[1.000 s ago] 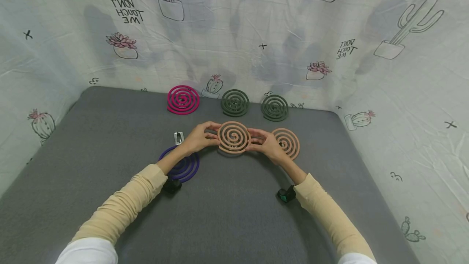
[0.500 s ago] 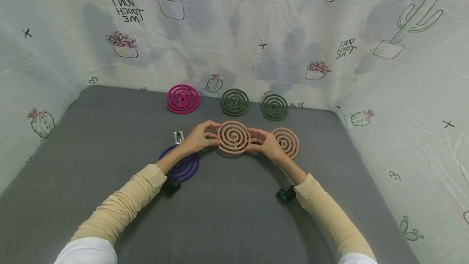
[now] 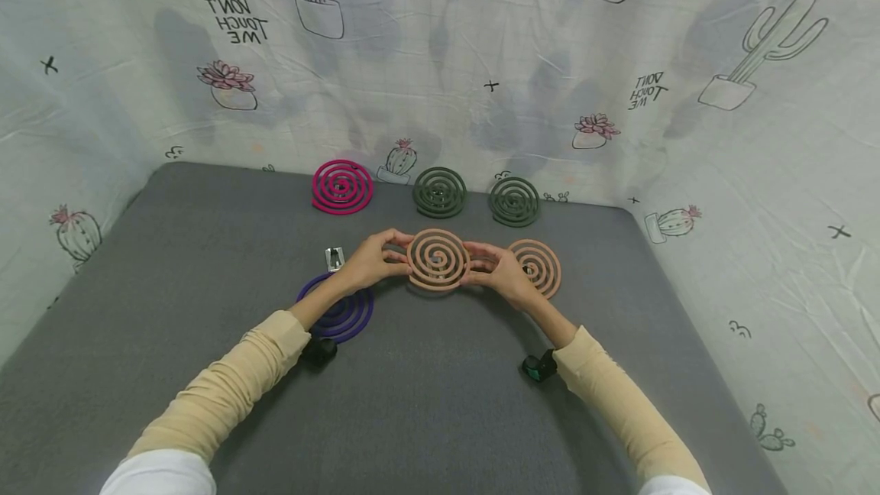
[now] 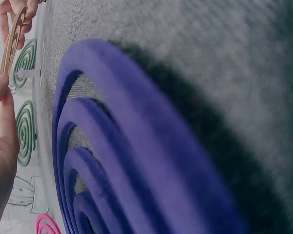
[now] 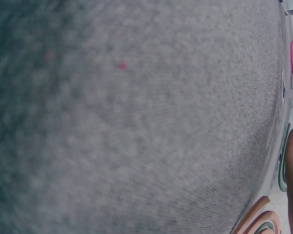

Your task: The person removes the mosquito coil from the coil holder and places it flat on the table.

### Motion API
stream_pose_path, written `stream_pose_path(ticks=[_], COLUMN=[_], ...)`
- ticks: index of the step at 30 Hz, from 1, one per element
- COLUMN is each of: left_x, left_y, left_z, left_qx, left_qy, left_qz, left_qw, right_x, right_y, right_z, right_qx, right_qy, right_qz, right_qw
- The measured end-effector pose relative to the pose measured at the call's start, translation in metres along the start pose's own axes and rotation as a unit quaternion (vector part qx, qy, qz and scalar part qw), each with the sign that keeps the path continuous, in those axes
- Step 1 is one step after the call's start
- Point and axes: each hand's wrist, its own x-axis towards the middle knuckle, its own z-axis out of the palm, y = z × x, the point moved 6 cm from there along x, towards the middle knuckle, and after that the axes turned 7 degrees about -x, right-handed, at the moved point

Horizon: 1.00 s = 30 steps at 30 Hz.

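Note:
In the head view, a light-orange mosquito coil [image 3: 438, 257] is between my two hands, its flat face toward me. My left hand [image 3: 375, 258] pinches its left edge with thumb and fingertips. The right hand [image 3: 500, 273] grips the opposite edge the same way. Some metal shows through the held coil's rings. Under my left wrist lies a purple coil [image 4: 151, 131], large in the left wrist view and partly covered by the arm in the head view. Beside it is a small metal coil stand [image 3: 334, 253]. A second light-orange coil [image 3: 552, 270] is partly hidden behind my right hand.
Along the back edge of the grey table [image 3: 426, 403] are a pink coil [image 3: 342, 187], a dark green coil [image 3: 439, 193] and another dark green coil [image 3: 514, 202]. Behind them hangs a white cloth [image 3: 440, 59] with printed cacti. Cloth also closes off both sides.
Both hands keep hold of the light-orange coil in nearly the same place. The coil has shifted very slightly toward me; the other coils stay put.

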Motion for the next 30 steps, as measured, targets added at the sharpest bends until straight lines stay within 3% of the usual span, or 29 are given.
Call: stream_pose_path(ticks=[18, 30], left_x=[-0.0023, -0.003], left_y=[-0.0013, 0.0004], left_z=[-0.0003, -0.0014], left_qx=[0.006, 0.019], left_qy=[-0.015, -0.005], left_qz=[0.002, -0.001], left_qw=[0.9999, 0.9998], right_x=[-0.0039, -0.0072], right_y=[-0.0024, -0.002], right_z=[-0.0001, -0.0004], right_qx=[-0.012, -0.006], right_qy=[-0.001, -0.006], right_qz=[0.002, -0.006], right_qw=[0.9999, 0.9999])
